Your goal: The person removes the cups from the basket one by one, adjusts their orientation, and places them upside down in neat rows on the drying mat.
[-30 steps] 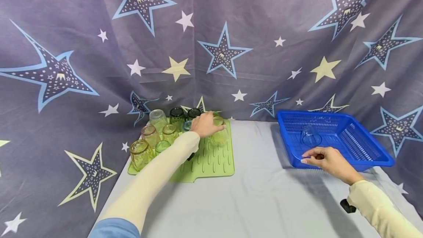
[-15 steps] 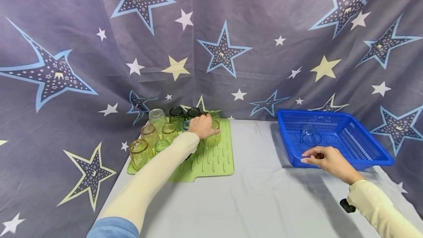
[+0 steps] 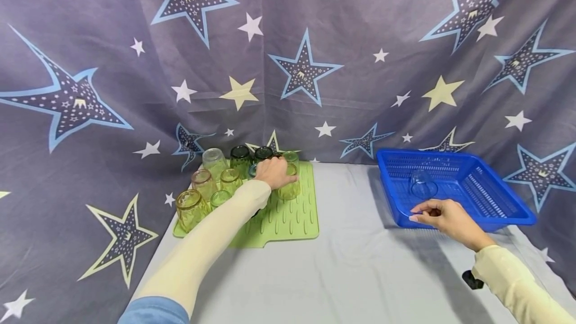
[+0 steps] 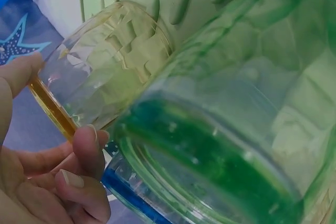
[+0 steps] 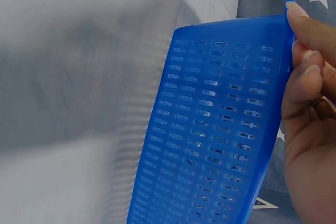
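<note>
On the green drying mat (image 3: 292,231), my left hand (image 3: 272,173) grips a pale yellow glass (image 3: 289,191) standing upside down. The left wrist view shows the thumb and fingertips on either side of its amber base (image 4: 55,109). A larger green glass (image 4: 220,156) is close beside it there, and a blue-based glass (image 4: 139,195) is near the fingertips. With thumb and fingers, my right hand (image 3: 445,219) pinches the near rim of the blue plastic basket (image 3: 391,191); the right wrist view shows the basket's slotted wall (image 5: 210,108). One clear glass (image 3: 423,185) lies in the basket.
Several upturned glasses crowd the mat's left and back, including a yellow one (image 3: 191,209), a pinkish one (image 3: 204,184) and a dark one (image 3: 241,161). A star-patterned curtain (image 3: 351,99) hangs behind the white-covered table (image 3: 351,264).
My left hand has moved the yellow glass slightly left on the mat, closer to the other glasses; over the last half second it barely moves. The right hand and basket stay put.
</note>
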`<state>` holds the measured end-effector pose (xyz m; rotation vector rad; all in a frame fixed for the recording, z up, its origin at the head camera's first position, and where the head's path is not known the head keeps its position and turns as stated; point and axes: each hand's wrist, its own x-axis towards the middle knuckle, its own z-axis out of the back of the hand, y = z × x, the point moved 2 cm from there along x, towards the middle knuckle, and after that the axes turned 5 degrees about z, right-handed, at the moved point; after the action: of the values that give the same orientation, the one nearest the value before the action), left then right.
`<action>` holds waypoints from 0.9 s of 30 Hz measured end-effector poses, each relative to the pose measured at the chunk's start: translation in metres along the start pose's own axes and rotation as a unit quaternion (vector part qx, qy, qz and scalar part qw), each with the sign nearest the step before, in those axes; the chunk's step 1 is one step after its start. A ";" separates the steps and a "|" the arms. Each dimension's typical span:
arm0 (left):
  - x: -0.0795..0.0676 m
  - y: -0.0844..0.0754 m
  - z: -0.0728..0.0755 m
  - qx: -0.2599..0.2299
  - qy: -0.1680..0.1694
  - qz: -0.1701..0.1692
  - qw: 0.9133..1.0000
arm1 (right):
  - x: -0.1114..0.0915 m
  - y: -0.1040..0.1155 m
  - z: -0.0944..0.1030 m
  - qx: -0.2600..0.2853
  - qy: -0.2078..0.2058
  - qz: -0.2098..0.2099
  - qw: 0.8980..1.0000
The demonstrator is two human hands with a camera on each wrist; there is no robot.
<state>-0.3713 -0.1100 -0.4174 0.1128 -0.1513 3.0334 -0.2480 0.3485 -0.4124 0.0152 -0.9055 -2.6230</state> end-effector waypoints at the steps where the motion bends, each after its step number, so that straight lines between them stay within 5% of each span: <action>1: 0.000 0.000 0.000 -0.001 -0.001 0.000 1.000 | 0.000 0.000 0.000 -0.001 0.000 -0.001 1.000; 8: -0.004 -0.003 0.004 -0.008 -0.007 0.013 1.000 | -0.002 0.001 0.002 -0.002 0.003 -0.006 1.000; 18: -0.010 -0.027 0.018 -0.032 -0.097 0.011 0.995 | 0.000 0.002 0.005 -0.004 0.010 -0.003 1.000; 27: -0.026 -0.071 0.002 -0.143 -0.034 -0.028 0.989 | 0.002 0.002 0.002 -0.002 0.014 -0.006 1.000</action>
<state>-0.3377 -0.0427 -0.4109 0.1927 -0.5760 2.9155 -0.2496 0.3475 -0.4097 0.0553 -0.8932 -2.6292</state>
